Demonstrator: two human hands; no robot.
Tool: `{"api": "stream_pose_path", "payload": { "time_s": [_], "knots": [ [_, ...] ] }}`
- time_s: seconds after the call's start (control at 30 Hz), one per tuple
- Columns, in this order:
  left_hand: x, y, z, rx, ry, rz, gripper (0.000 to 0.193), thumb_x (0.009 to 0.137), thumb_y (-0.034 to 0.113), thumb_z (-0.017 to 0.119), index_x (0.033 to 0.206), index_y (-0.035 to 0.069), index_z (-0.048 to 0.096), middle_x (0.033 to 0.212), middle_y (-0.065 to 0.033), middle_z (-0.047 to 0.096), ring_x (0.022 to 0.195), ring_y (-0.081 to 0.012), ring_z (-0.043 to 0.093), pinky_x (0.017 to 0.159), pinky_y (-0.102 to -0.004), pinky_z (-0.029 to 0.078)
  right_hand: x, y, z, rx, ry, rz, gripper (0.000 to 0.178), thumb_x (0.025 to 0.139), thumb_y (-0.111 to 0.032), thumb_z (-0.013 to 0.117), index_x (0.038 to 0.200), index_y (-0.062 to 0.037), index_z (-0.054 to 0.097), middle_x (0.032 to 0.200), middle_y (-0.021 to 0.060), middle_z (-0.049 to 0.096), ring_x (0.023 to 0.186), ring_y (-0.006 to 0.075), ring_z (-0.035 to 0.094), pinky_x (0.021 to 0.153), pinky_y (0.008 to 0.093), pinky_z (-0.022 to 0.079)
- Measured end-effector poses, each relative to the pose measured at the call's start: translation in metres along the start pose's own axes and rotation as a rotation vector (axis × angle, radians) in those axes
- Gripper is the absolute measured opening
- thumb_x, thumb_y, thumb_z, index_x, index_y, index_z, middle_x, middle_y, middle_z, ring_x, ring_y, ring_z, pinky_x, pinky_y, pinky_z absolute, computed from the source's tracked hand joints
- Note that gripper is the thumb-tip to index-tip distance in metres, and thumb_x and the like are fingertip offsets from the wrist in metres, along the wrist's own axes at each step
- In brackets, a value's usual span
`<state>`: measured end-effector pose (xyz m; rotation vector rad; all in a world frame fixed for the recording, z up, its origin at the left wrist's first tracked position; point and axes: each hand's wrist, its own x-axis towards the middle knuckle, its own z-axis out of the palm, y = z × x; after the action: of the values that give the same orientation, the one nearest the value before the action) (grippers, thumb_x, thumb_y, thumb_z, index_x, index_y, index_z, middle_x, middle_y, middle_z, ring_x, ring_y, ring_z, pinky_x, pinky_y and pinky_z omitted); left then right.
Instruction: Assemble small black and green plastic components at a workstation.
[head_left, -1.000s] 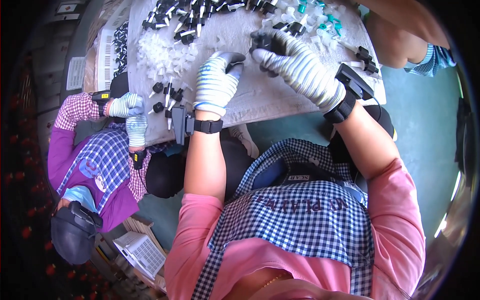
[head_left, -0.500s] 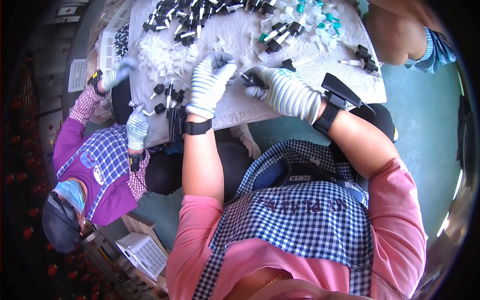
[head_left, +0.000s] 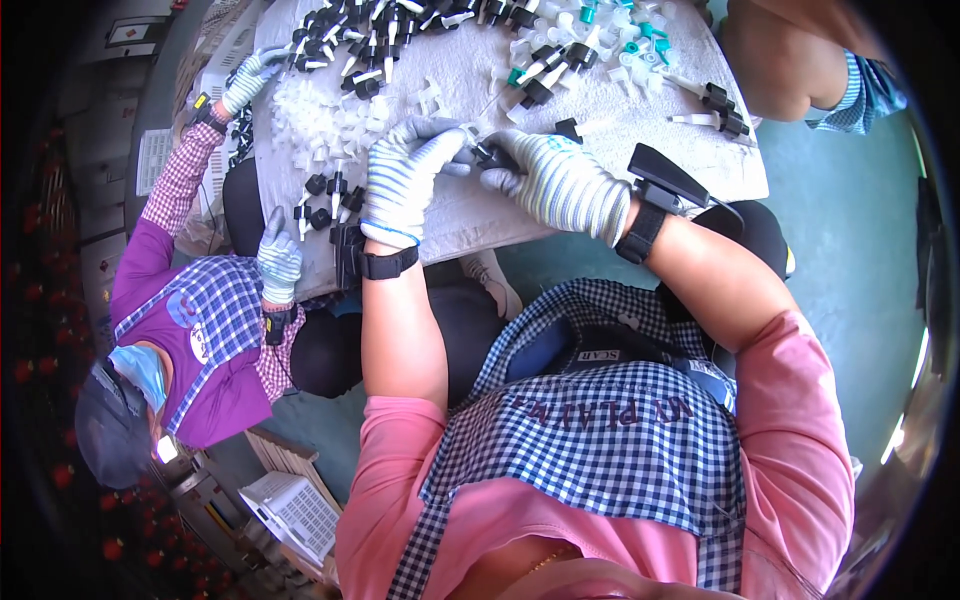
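Black cap (head_left: 486, 155) in right hand (head_left: 568, 182), left hand (head_left: 405, 180) now closer

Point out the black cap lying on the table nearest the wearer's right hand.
The lone black cap just beyond the right hand, its pale stem pointing right. The others on the table lie in clusters farther from that hand.

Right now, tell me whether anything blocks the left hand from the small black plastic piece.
Nothing visible: the blue-striped gloved left hand is right beside the small black plastic piece in the right hand.
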<state>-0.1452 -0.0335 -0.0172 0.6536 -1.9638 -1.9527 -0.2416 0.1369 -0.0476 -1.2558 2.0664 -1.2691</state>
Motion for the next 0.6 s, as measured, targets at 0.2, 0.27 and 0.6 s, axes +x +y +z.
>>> {"api": "stream_pose_path", "payload": {
  "time_s": [0.2, 0.27, 0.6],
  "knots": [
    [-0.002, -0.002, 0.001, 0.093, 0.012, 0.034, 0.01, 0.084, 0.005, 0.074, 0.092, 0.001, 0.071, 0.084, -0.0084, 0.073, 0.07, -0.0133, 0.068, 0.064, -0.026, 0.055, 0.002, 0.004, 0.004, 0.01, 0.006, -0.002, 0.032, 0.089, -0.022, 0.068, 0.114, -0.0032, 0.063, 0.092, 0.0227, 0.068, 0.09, 0.0389, 0.067, 0.075, 0.0421, 0.053],
    [-0.004, -0.001, 0.003, 0.136, 0.004, 0.039, 0.01, 0.083, 0.005, 0.075, 0.091, 0.0, 0.07, 0.082, -0.0081, 0.073, 0.069, -0.0132, 0.068, 0.064, -0.0257, 0.054, 0.002, 0.004, 0.005, 0.008, -0.01, 0.016, 0.032, 0.089, -0.022, 0.068, 0.114, -0.0037, 0.063, 0.092, 0.0227, 0.068, 0.09, 0.0391, 0.067, 0.075, 0.0423, 0.053],
    [0.0, -0.001, -0.005, 0.22, 0.104, 0.053, 0.03, 0.097, 0.032, 0.061, 0.097, 0.003, 0.07, 0.085, -0.0066, 0.072, 0.072, -0.0128, 0.067, 0.064, -0.0279, 0.054, 0.0, -0.003, 0.008, -0.096, -0.113, -0.071, 0.039, 0.089, -0.02, 0.067, 0.124, -0.0069, 0.057, 0.1, 0.0202, 0.067, 0.094, 0.0387, 0.065, 0.078, 0.0426, 0.052]
  ]
}}
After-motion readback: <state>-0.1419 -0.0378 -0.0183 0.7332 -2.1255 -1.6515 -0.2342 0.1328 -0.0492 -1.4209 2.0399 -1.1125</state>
